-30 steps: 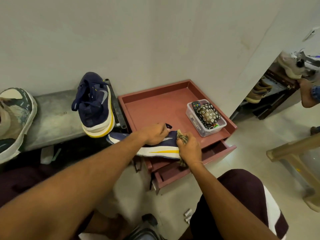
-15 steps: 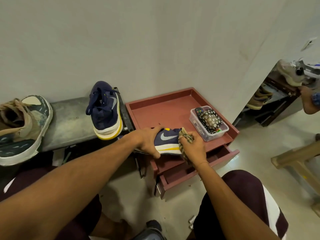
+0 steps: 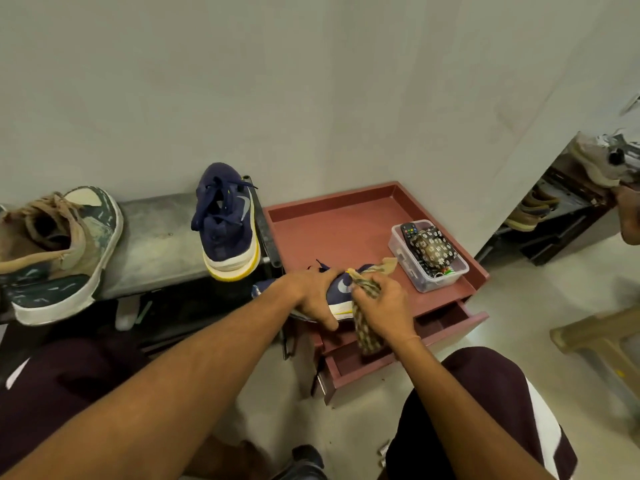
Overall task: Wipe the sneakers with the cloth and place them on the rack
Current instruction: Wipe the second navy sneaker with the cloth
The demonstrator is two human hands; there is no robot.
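Note:
My left hand (image 3: pixel 313 296) grips a navy sneaker (image 3: pixel 340 293) with a white and yellow sole, holding it on its side over the front edge of the red drawer unit (image 3: pixel 349 226). My right hand (image 3: pixel 382 308) is closed on a patterned brown cloth (image 3: pixel 365 327) and presses it against the sneaker's side; the cloth's tail hangs below the hand. The matching navy sneaker (image 3: pixel 227 223) stands on the grey metal rack (image 3: pixel 156 251) by the wall. A tan and green camouflage sneaker (image 3: pixel 52 251) sits at the rack's left end.
A clear plastic box (image 3: pixel 429 271) with a remote and a floral pouch sits on the drawer unit's right side. Its top drawer (image 3: pixel 446 323) is pulled open. A second shoe rack (image 3: pixel 554 216) stands at far right, another person's hand (image 3: pixel 628 220) beside it. A beige stool (image 3: pixel 602 341) is on the floor.
The sneaker has been turned in my left hand so its side faces up, and my right hand has slid the cloth along it toward the middle. The view has tilted downward.

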